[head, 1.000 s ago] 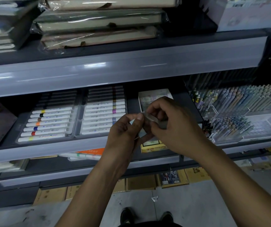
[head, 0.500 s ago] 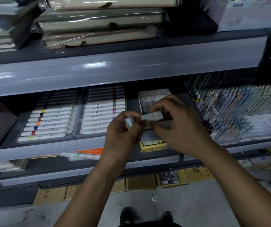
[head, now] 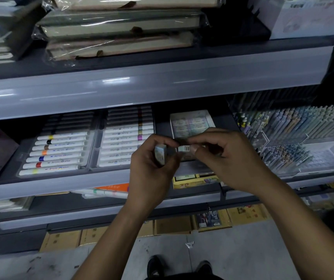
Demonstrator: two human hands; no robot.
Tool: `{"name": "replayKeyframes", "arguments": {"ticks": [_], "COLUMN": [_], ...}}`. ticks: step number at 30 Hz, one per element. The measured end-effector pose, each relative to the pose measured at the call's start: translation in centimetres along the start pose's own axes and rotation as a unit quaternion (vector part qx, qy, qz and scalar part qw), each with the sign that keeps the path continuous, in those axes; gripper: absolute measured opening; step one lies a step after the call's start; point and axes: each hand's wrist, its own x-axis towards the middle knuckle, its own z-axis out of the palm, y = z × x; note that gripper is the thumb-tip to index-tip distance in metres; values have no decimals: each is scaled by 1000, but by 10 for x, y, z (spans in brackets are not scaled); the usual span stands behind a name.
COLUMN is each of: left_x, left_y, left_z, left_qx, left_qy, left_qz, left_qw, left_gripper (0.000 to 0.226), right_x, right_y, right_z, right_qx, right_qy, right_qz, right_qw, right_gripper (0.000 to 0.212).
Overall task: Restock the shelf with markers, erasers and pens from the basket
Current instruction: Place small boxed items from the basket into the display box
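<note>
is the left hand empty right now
No, the left hand grips an eraser, while the right hand pinches a second eraser.

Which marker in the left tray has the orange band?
In the left tray, the orange-banded marker is fourth from the front edge, lying between the blue-banded marker below it and the brown-banded marker above.

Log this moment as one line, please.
phase: restocking erasers | left hand: holds small wrapped eraser | right hand: pinches white barcode-labelled eraser | target: white eraser box, not yet placed
</note>
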Motion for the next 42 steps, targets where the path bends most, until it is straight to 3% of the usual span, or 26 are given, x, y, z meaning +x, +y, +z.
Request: {"name": "replayKeyframes", "arguments": {"ticks": [6,9,13,18,29,33,38,42], "left_x": [1,2,2,0,2,3,3,3], "left_y": [-4,-12,-19,-24,-25,-25,-24,-25], "left_z": [4,4,4,4,7,7,7,6], "left_qx": [31,80,160,216,223,228,228,230], "left_qy": [13,24,25,12,7,8,4,2], "left_qz": [9,5,11,24,14,13,7,9], "left_qw": [999,997,987,976,975,974,974,973], "left_gripper": [25,15,19,17,18,17,19,18], "right_x": [4,10,21,34,38,34,26,21], "right_y": [7,12,17,16,21,22,23,23], "right_z": [-4,-11,-20,-22,-9,0,8,13], "right_qx": [22,7,-60,-133,-162,-163,-185,-205], "right_qy": [7,20,13,-35,-119,-160,-154,-141], "right_qz": [13,11,23,1,-8,-9,-23,-25], "right_qw": [1000,1000,998,990,980,974,970,968], "right_gripper": [8,20,33,34,24,36,16,16]}}
